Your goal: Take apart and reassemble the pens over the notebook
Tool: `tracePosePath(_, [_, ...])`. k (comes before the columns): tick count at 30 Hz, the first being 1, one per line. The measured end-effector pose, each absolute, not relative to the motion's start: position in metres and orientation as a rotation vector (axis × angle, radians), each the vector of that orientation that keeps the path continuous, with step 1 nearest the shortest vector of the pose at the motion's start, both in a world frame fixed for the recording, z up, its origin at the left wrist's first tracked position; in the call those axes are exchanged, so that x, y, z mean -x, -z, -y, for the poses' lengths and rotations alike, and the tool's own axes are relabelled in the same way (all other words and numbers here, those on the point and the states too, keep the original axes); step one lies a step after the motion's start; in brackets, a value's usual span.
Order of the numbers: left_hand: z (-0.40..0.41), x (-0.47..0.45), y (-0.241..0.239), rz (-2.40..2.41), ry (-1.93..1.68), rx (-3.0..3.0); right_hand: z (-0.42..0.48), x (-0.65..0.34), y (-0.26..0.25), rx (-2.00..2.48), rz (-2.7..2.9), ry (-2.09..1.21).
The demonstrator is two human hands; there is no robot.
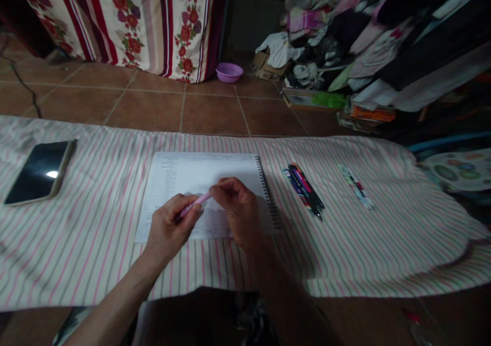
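Observation:
A pink pen is held between my two hands over a spiral notebook. The fingers of my left hand are closed round the pen's lower left part. My right hand pinches its upper right end with thumb and fingertips. The notebook lies open at a mostly blank page, with a printed column along its left side and the black spiral on the right. Beyond the spiral lie several pens in a loose bunch, dark ones among them.
On the striped cloth a phone lies at the left. A slim patterned item, perhaps more pens, lies at the right. Beyond the cloth are a tiled floor, a purple basin, a floral curtain and heaped clothes.

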State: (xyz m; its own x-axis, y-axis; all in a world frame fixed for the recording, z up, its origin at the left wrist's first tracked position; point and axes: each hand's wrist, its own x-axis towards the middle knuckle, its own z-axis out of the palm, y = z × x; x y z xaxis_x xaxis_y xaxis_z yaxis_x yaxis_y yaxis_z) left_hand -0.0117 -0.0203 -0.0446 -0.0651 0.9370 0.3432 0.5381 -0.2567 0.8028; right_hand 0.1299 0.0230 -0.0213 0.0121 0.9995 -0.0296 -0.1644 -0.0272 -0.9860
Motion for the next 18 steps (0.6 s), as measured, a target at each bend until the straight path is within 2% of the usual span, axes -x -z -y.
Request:
tracePosePath(5, [0.021, 0.012, 0.045, -1.532, -1.265, -1.705, -0.022, -0.132, 0.02, 1.035, 0.998, -1.458])
tracePosePath(18, [0.021, 0.012, 0.05, -1.481, -1.28, -1.611, -0.026, -0.142, 0.016, 1.016, 1.179, -1.428])
